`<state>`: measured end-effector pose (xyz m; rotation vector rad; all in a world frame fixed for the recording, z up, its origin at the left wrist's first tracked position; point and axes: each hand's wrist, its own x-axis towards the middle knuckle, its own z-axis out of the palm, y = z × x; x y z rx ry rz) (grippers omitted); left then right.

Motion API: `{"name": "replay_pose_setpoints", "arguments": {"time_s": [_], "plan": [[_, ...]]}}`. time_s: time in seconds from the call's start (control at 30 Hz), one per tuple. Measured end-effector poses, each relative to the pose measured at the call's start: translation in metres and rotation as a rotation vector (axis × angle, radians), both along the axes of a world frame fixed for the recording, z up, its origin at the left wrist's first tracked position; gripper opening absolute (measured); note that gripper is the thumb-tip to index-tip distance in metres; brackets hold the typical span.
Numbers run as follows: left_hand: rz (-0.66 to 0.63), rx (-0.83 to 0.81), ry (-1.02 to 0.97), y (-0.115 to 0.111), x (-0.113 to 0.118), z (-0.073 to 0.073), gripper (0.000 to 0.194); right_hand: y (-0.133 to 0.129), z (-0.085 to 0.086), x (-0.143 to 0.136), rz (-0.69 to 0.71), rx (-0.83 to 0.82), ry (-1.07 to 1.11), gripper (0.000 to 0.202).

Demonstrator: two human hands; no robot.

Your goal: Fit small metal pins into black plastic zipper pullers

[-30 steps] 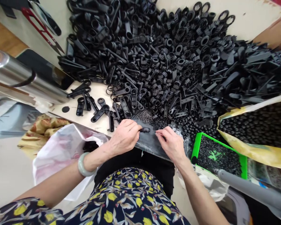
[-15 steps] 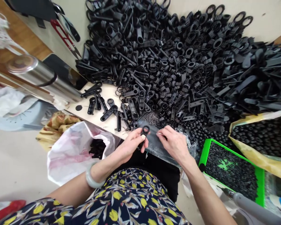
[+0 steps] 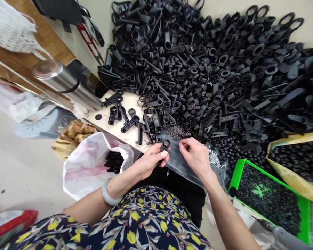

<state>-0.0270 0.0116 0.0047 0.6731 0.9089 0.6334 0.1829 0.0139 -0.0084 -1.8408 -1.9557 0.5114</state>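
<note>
My left hand [image 3: 153, 159] holds a black plastic part [image 3: 166, 144] with a toothed ring at its upper end, the thumb pressed on it. To its right, my right hand [image 3: 197, 156] hovers over the grey work surface [image 3: 178, 158], thumb and fingers pinched together; what they hold, if anything, is hidden. Thin silver pins [image 3: 215, 158] lie beside the right hand. Just beyond the two hands is a small heap of tiny metal pieces [image 3: 174, 132]. Long black handles [image 3: 130, 124] are scattered to the left of the left hand.
A huge pile of black parts [image 3: 187, 62] fills the back. A steel flask [image 3: 67, 85] stands at the left, above a white bag [image 3: 80, 170]. At the right are a green tray [image 3: 236, 173] of small black pieces, a yellow-edged sack [image 3: 289, 173] and a grey tool [image 3: 284, 236].
The whole view has shifted, so things appear farther right. A thin white piece visible at my right fingertips before no longer shows. My left hand keeps hold of the black part.
</note>
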Motion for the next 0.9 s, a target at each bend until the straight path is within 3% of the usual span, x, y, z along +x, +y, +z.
{"name": "replay_pose_setpoints", "arguments": {"time_s": [0.2,0.37,0.6,0.9], "plan": [[0.012,-0.061,-0.033,-0.002,0.004,0.001,0.039,-0.026,-0.001,0.009,-0.203,-0.159,0.569,0.024],[0.026,-0.060,-0.018,-0.010,0.021,0.003,0.040,-0.048,-0.007,-0.006,-0.315,-0.217,1.005,0.029],[-0.024,-0.121,-0.033,-0.021,0.035,0.001,0.040,-0.067,-0.020,-0.023,-0.451,-0.111,1.158,0.021],[0.024,-0.034,0.002,-0.022,0.035,-0.005,0.038,-0.067,-0.019,-0.020,-0.445,-0.208,1.207,0.024]]}}
